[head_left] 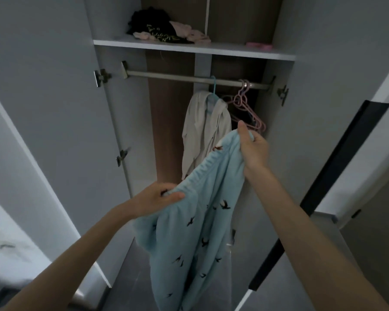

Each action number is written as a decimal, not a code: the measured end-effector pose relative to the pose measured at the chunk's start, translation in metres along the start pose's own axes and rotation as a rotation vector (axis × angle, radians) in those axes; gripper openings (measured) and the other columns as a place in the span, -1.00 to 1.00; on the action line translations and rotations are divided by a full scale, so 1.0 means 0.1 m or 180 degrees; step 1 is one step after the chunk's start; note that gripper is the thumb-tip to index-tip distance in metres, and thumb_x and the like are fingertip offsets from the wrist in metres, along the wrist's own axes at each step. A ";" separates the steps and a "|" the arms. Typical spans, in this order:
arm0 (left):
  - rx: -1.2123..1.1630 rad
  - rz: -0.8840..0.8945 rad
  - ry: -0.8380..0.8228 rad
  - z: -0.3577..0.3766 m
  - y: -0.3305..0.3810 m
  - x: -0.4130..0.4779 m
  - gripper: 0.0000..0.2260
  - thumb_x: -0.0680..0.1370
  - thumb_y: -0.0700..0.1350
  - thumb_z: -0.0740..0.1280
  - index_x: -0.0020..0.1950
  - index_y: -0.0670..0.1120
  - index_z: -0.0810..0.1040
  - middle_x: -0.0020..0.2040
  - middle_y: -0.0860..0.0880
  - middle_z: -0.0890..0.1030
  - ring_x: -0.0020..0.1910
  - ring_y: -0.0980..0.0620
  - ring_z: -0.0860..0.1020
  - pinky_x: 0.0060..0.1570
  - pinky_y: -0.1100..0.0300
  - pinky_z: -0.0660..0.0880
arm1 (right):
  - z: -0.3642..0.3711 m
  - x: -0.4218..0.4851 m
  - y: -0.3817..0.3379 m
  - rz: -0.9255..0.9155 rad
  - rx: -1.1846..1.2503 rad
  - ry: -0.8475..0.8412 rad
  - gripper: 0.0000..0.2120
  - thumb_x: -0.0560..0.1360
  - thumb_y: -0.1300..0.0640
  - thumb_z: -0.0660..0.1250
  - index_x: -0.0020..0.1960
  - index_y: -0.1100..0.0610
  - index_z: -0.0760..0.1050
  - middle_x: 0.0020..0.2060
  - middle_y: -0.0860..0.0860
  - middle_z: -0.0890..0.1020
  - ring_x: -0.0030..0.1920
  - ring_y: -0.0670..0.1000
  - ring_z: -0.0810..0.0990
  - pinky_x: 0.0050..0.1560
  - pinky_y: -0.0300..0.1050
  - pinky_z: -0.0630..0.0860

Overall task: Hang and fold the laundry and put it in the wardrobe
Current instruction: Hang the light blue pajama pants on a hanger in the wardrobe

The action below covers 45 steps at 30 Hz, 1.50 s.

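Head view: two hands held a pale blue bird-print garment (195, 232) up by its gathered waistband in front of the open wardrobe (166, 122).

The left hand (157, 198) gripped one end of the band low down and the right hand (253, 149) gripped the other end higher, so the band slanted and the cloth hung between the forearms. Just behind it a beige garment (202, 131) hung on a teal hanger (212, 98) from the rail (166, 76), its lower right part hidden by the blue cloth. Bare pink hangers (245, 104) hung beside it, partly behind the right thumb. On the shelf (222, 51) above lay a heap of black and pink clothes (162, 28), with a small pink thing (258, 45) well apart at the right end.
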State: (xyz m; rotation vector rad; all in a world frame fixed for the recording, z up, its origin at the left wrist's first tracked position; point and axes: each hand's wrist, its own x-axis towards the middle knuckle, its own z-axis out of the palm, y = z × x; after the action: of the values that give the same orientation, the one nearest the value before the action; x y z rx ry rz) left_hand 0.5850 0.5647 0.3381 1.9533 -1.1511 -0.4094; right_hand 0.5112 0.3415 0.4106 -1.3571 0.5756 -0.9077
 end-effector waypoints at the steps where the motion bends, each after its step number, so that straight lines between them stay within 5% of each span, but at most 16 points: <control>1: 0.0039 -0.0058 -0.0026 -0.05 -0.09 0.13 -0.69 0.56 -0.03 0.28 -0.37 -0.05 0.34 -0.46 0.14 0.33 -0.49 0.22 0.29 -0.42 0.35 0.25 | 0.08 0.12 0.06 -0.0003 0.0023 0.0010 -0.59 0.49 -0.03 0.37 -0.41 0.08 0.27 -0.48 0.00 0.37 -0.51 -0.14 0.33 -0.48 -0.34 0.33; 7: 0.0134 -0.0232 0.0774 -0.53 -0.31 1.02 -0.61 0.58 -0.07 0.24 -0.44 0.01 0.25 -0.58 0.15 0.32 -0.58 0.22 0.29 -0.51 0.40 0.18 | 0.44 0.82 0.40 -0.0048 -0.0103 0.0201 -0.52 0.47 -0.01 0.39 -0.47 0.05 0.20 -0.57 -0.08 0.29 -0.55 -0.17 0.25 -0.47 -0.31 0.27; 12: 0.0442 0.0063 0.1025 -0.89 -0.37 1.65 -0.65 0.60 -0.09 0.22 -0.39 -0.05 0.27 -0.44 0.08 0.28 -0.50 0.18 0.32 -0.43 0.40 0.27 | 0.60 1.29 0.67 -0.0299 -0.0700 0.0218 -0.53 0.49 -0.04 0.35 -0.45 0.09 0.22 -0.54 -0.03 0.29 -0.51 -0.15 0.23 -0.44 -0.26 0.23; 18: 0.0272 0.0184 0.0831 -1.07 -0.60 2.33 -0.67 0.60 -0.02 0.21 -0.35 -0.05 0.30 -0.40 0.06 0.31 -0.43 0.17 0.25 -0.39 0.31 0.24 | 0.60 1.67 0.94 -0.0290 -0.1702 0.0165 -0.54 0.52 -0.08 0.30 -0.45 0.09 0.27 -0.52 -0.07 0.36 -0.45 -0.12 0.33 -0.33 -0.12 0.26; 21: -0.0039 0.0323 0.0613 -1.10 -0.63 2.64 -0.68 0.59 -0.03 0.22 -0.34 -0.04 0.30 -0.40 0.07 0.29 -0.46 0.21 0.26 -0.42 0.33 0.20 | 0.65 1.85 1.01 -0.0272 -0.1971 0.0231 -0.68 0.51 -0.09 0.30 -0.27 0.12 0.46 -0.38 -0.10 0.52 -0.30 -0.09 0.49 -0.21 -0.14 0.33; 27: -0.0322 0.0597 0.0028 -1.26 -0.71 3.17 -0.68 0.59 -0.03 0.20 -0.35 -0.05 0.34 -0.40 0.05 0.34 -0.44 0.22 0.30 -0.41 0.35 0.24 | 0.78 2.32 0.94 -0.0498 -0.2208 0.0694 -0.90 0.52 0.14 0.30 -0.01 0.15 0.51 -0.17 -0.04 0.59 -0.11 0.00 0.58 -0.03 -0.05 0.51; 31: -0.0367 0.0772 -0.0262 -1.34 -0.76 3.43 -0.66 0.60 -0.04 0.20 -0.38 0.00 0.35 -0.43 0.10 0.35 -0.46 0.23 0.32 -0.40 0.36 0.27 | 0.78 2.70 0.85 -0.0702 -0.2518 0.0937 -0.78 0.50 0.24 0.28 0.13 0.20 0.54 0.04 0.11 0.63 0.07 0.11 0.58 0.10 -0.01 0.52; 38: -0.0392 0.0903 -0.0537 -1.39 -0.82 3.78 -0.67 0.60 -0.02 0.19 -0.37 0.01 0.34 -0.49 0.12 0.37 -0.48 0.22 0.34 -0.43 0.41 0.27 | 0.75 3.25 0.91 -0.0377 -0.3272 0.0795 -0.63 0.52 0.14 0.26 0.33 0.11 0.43 0.23 0.12 0.53 0.27 0.17 0.44 0.18 0.09 0.47; 45: -0.0383 0.0916 -0.0505 -1.30 -0.87 4.06 -0.67 0.59 0.01 0.20 -0.36 -0.02 0.31 -0.40 0.00 0.31 -0.41 0.09 0.30 -0.34 0.18 0.26 | 0.72 3.64 1.09 0.0045 -0.4173 0.0540 -0.51 0.54 0.11 0.24 0.44 0.13 0.28 0.29 0.18 0.44 0.32 0.20 0.33 0.28 0.12 0.33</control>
State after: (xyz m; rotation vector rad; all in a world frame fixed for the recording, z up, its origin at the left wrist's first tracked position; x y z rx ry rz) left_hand 0.9316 0.3092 0.3992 1.6443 -1.4514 -0.4734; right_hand 0.7939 0.0805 0.3700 -2.4181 1.4459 -0.5918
